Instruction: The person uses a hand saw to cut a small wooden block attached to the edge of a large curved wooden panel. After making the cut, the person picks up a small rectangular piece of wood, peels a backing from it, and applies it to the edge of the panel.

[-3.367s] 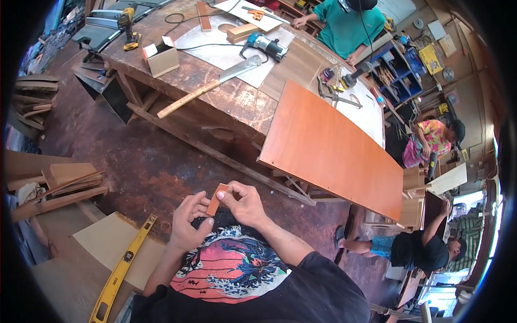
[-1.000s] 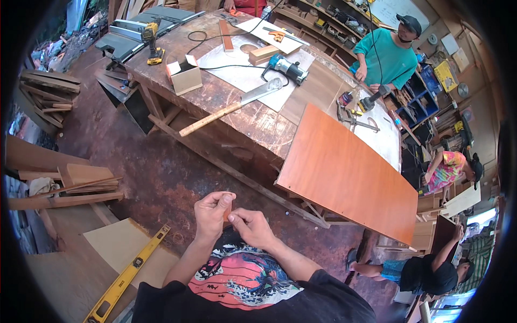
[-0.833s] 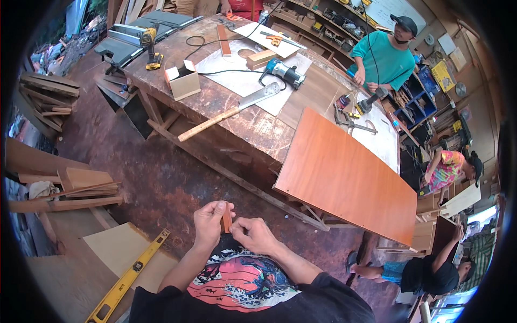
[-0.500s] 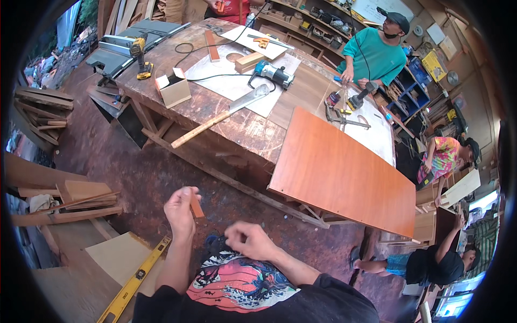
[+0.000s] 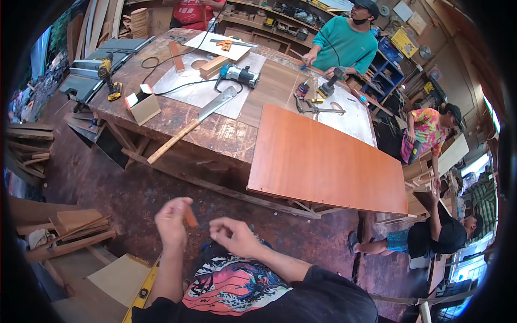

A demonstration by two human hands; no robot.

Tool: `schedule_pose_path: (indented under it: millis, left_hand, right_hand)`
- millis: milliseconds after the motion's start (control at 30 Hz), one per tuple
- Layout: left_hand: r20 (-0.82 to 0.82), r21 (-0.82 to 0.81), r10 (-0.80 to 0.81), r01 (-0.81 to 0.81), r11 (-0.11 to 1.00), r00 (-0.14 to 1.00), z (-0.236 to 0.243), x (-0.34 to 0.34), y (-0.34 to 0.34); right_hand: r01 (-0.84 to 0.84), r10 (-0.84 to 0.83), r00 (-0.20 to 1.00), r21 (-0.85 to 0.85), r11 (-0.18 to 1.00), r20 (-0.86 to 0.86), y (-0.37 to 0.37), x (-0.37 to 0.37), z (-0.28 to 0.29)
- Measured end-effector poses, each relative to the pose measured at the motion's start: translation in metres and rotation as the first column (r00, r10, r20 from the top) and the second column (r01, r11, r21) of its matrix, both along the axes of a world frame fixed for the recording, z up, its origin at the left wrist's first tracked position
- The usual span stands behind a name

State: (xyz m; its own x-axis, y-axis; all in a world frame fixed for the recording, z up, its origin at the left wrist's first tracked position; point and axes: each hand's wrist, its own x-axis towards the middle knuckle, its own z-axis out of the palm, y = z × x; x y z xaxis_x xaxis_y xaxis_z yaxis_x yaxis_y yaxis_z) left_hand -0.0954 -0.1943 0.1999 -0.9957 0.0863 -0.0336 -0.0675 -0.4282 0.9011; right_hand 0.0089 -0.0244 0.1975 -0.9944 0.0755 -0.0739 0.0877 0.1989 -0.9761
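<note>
My left hand (image 5: 172, 222) pinches a small, flat reddish-brown wooden strip (image 5: 190, 218) near its fingertips. My right hand (image 5: 235, 237) is just right of it, empty, with loosely curled, parted fingers, above my black printed shirt (image 5: 231, 282). Beyond both hands lies a large orange-brown panel (image 5: 326, 167) across the near right of the workbench (image 5: 212, 134). On the bench are a long blade tool with a wooden handle (image 5: 177, 137), a blue-and-silver router (image 5: 238, 74), a yellow drill (image 5: 110, 81) and a small cardboard box (image 5: 142, 105).
A yellow level (image 5: 142, 293) and boards (image 5: 75, 226) are at lower left, a table saw (image 5: 91, 70) at upper left. Co-workers in teal (image 5: 347, 46), red (image 5: 194, 16) and bright patterns (image 5: 428, 129) stand around the bench; another in black (image 5: 436, 237) is at lower right.
My right hand has let go of the strip and drawn apart from my left hand, which still holds it and has moved left. The whole view has shifted somewhat.
</note>
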Motion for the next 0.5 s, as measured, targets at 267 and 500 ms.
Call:
schedule_pose_path:
  millis: [267,500]
  left_hand:
    - [0.166,0.051,-0.084,0.076,0.996,0.983,-0.026,0.040,0.038]
    - [0.152,0.195,-0.024,-0.006,0.981,0.988,-0.020,-0.023,0.000]
  right_hand:
    - [-0.038,0.041,0.999,0.096,0.995,-0.032,-0.003,-0.002,0.012]
    - [-0.144,0.181,0.972,0.233,0.962,-0.148,0.011,0.031,0.006]
